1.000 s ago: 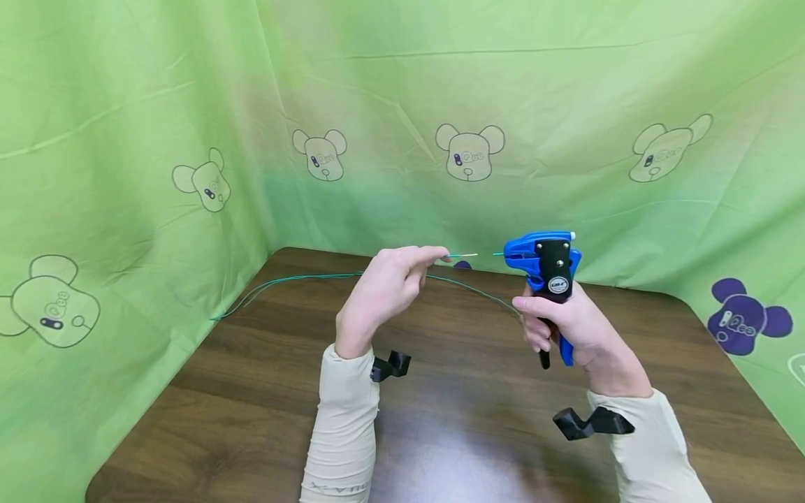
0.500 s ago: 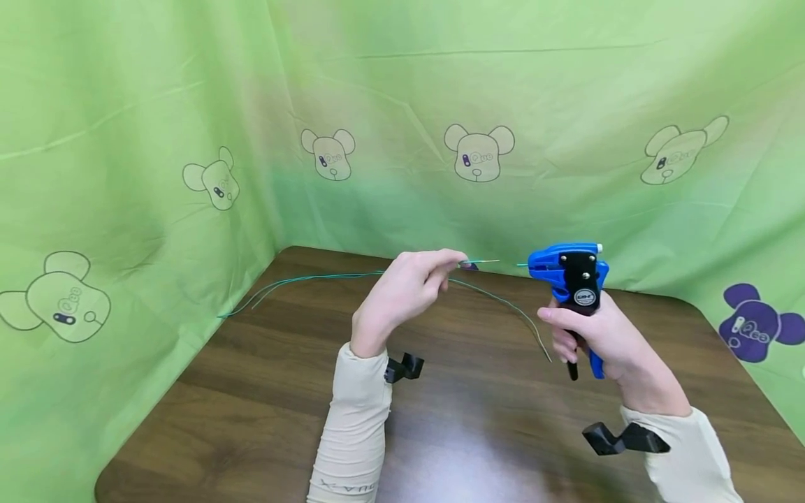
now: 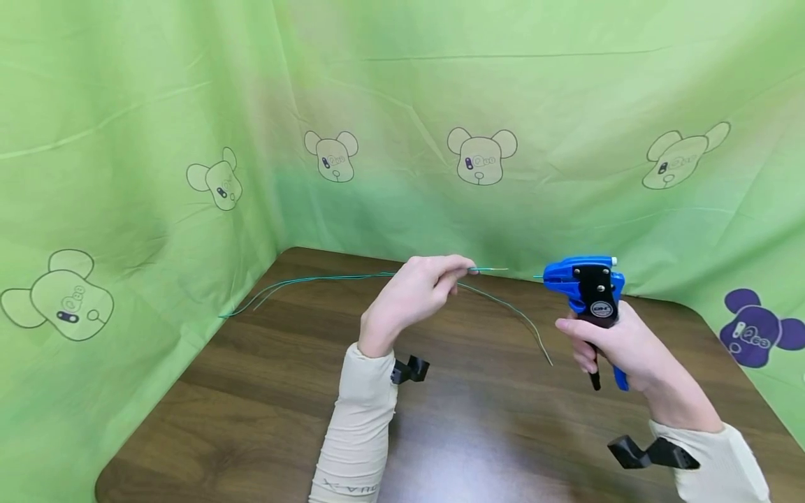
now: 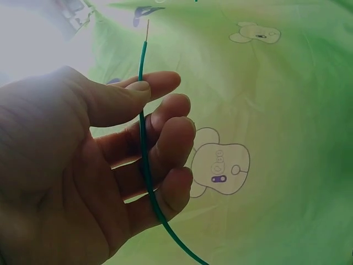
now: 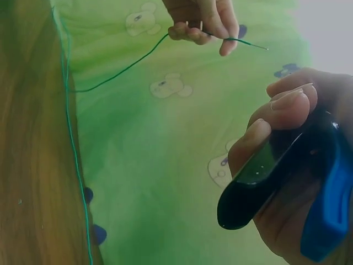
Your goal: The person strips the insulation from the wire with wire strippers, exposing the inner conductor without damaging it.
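Observation:
Between thumb and index finger my left hand [image 3: 415, 293] pinches a thin green wire [image 4: 144, 143]. A short length of bare copper [image 4: 147, 30] shows at the wire's tip, pointing right toward the tool. My right hand [image 3: 619, 342] grips a blue and black wire stripper [image 3: 581, 279] upright by its handles, its nose facing left. A small green piece of insulation [image 3: 538, 276] sticks out of the nose, apart from the wire's bare end. In the right wrist view the stripper's black handle [image 5: 248, 193] and blue handle [image 5: 328, 221] stand apart.
The rest of the green wire [image 5: 74, 149] lies in a long loop over the back of the brown wooden table [image 3: 251, 398], one end curving down at the right. Green cloth [image 3: 390, 84] printed with bear heads encloses the table's back and sides.
My right hand has moved right and slightly down with the wire stripper, widening the gap to the wire's tip. My left hand appears a little farther right in the shifted view, still pinching the wire.

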Tool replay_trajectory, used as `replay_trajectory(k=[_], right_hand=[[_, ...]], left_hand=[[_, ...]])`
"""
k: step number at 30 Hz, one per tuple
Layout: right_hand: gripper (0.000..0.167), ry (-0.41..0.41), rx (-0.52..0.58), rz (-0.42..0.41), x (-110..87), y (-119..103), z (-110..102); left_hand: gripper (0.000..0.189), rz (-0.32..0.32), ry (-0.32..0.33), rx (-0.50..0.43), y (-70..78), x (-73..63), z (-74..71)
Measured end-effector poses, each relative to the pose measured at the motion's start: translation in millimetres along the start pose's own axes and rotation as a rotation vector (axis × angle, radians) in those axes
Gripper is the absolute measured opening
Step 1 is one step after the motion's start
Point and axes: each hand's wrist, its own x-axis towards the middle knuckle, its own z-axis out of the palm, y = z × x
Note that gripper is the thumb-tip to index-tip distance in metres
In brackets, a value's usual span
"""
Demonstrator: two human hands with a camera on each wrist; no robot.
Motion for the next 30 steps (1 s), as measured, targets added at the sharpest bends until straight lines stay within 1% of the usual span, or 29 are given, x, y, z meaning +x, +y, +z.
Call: replay_trajectory(k=[5, 8, 13, 16, 18, 23, 26, 30], right_hand=[[0.03, 0.026, -0.049, 0.018, -7.2, 2, -6], [0.032, 0.048, -0.079, 0.052, -10.9, 3, -9], [0.033, 0.067, -0.108, 0.111, -17.1, 9, -12], [0.033, 0.069, -0.124, 0.132, -19.8, 11, -16], [0.035, 0.092, -0.163, 0.155, -21.1, 12, -17], [0.044, 0.164, -0.31, 0.207, -23.7, 11, -20], [0.048, 0.179, -0.379, 0.229, -26.2, 12, -23], [0.049, 0.203, -0.465, 0.259, -31.9, 13, -28]], left_hand=[[0.024, 0.016, -0.022, 0.014, 1.4, 2.9, 4.2], [0.024, 0.034, -0.043, 0.034, 2.6, 4.3, 7.8], [0.024, 0.079, -0.1, 0.076, 3.9, 7.3, 20.5], [0.023, 0.103, -0.127, 0.104, 4.4, 8.7, 28.5], [0.023, 0.117, -0.14, 0.124, 4.9, 9.3, 32.1], [0.022, 0.133, -0.153, 0.159, 3.8, 10.7, 40.2], [0.023, 0.15, -0.176, 0.179, 2.2, 11.7, 46.1], [0.024, 0.189, -0.207, 0.198, 1.7, 12.1, 53.2]])
